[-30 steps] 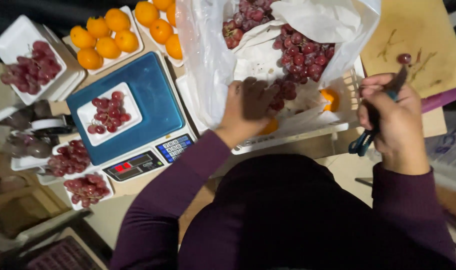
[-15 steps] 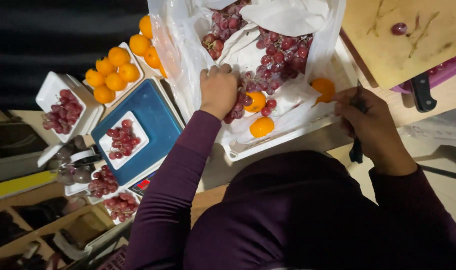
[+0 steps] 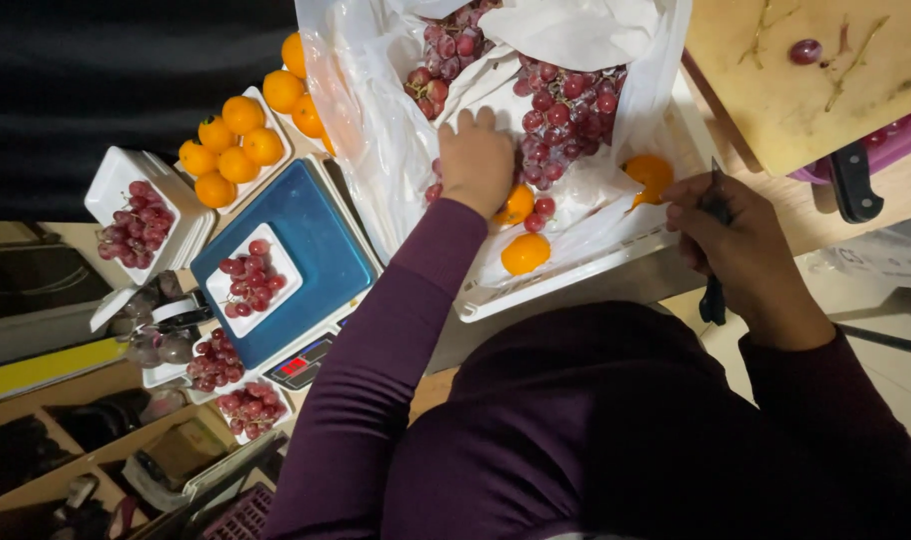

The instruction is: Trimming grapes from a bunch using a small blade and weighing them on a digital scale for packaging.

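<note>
The left hand [image 3: 476, 160] lies palm down in the white crate [image 3: 576, 268], fingers spread and pressed onto the red grapes [image 3: 566, 115] that fill the plastic-lined middle of it; whether any grape is actually pinched under the fingers cannot be told, since the back of the hand hides them. The grapes sit on a white plastic liner [image 3: 376, 120] folded out over the crate's rim, which keeps the loose fruit together. The right hand [image 3: 746, 250] rests at the crate's right edge with its fingers closed around dark-handled scissors [image 3: 714, 295], blade up and handle down, held clear of the fruit. A few oranges [image 3: 526, 253] lie among the grapes near the crate's near rim, just beside the left hand and in its way. To the left of the crate a blue scale [image 3: 326, 250] carries a white tray of grapes [image 3: 251, 280], and more filled trays [image 3: 136, 220] crowd the counter's left edge, with a tray of oranges [image 3: 231, 150] behind the scale. At the far right corner a wooden cutting board [image 3: 776, 100] holds one loose grape [image 3: 805, 51] and stem bits, with a black-handled knife [image 3: 853, 180] at its near edge.
</note>
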